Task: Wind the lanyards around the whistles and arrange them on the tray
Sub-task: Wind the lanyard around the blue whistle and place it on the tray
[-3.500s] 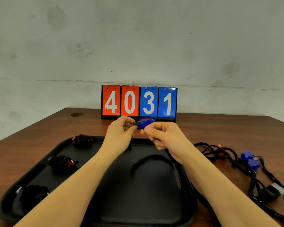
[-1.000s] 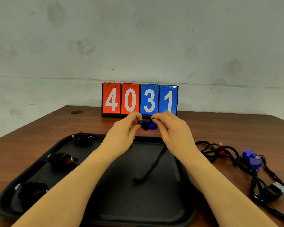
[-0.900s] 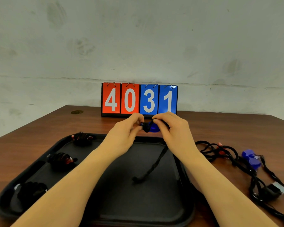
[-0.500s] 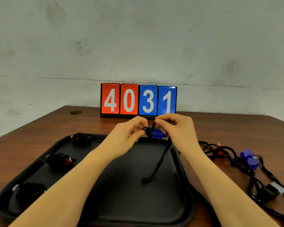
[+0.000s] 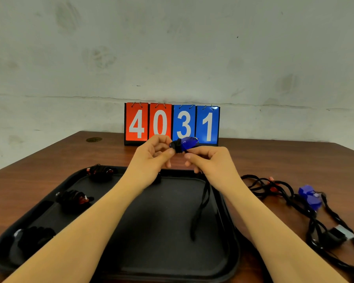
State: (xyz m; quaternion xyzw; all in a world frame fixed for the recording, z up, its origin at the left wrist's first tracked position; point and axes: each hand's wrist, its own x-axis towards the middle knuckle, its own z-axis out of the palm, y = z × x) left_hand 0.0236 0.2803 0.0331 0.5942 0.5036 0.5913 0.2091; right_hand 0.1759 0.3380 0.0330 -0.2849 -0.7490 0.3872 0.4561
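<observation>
three wound whistles point(image 5: 75, 198), one tray point(image 5: 231, 237), two hands point(image 5: 151, 160)

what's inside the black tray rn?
Three wound whistles along the left side of the black tray, plus a dangling lanyard tail. Forearms cover part of its floor.

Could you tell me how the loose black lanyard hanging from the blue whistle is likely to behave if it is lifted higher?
The lanyard probably stays floppy: it hangs limp from the right hand. Its end likely drags across the tray.
</observation>
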